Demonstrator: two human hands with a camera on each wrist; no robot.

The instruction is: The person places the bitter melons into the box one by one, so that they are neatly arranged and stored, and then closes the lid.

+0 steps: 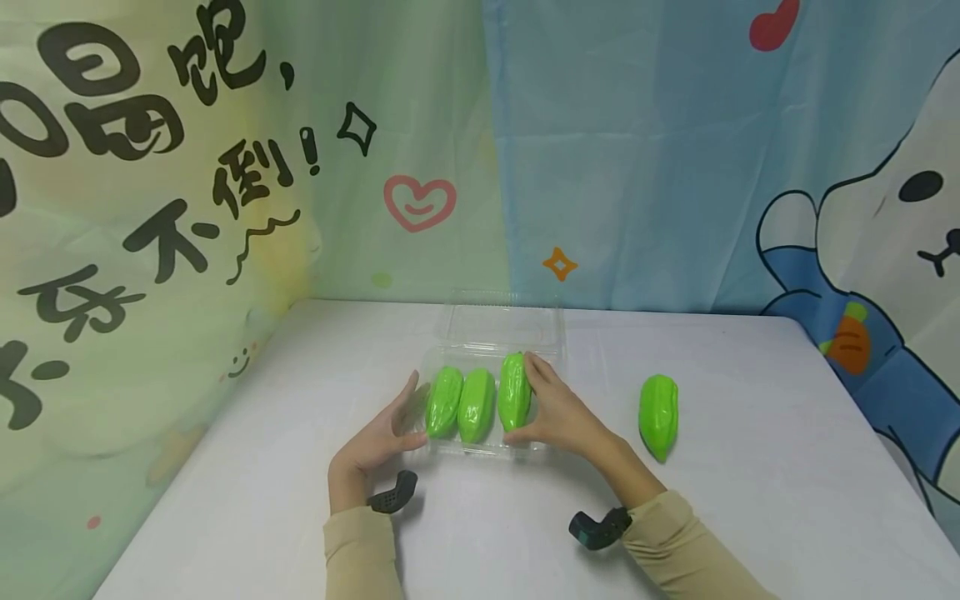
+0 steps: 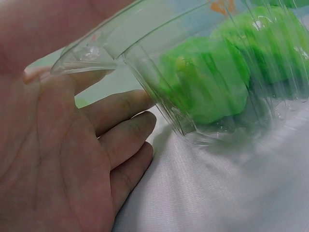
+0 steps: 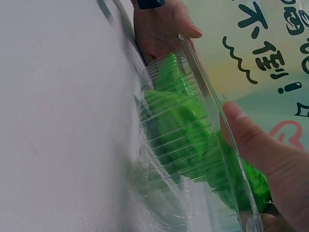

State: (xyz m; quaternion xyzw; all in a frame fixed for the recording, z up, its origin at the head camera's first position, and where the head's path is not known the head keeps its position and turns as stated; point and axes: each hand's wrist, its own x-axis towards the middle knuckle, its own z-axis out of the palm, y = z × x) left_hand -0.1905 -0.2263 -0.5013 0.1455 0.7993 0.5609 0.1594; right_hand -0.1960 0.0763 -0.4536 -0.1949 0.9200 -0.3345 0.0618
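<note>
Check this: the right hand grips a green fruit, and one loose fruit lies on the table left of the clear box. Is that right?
Not quite: the loose fruit lies right of the box, as the head view shows. The rest is correct.

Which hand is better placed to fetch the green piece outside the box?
Likely the right hand: it is nearer the loose piece, though holding another piece; the left hand rests against the clear box.
</note>
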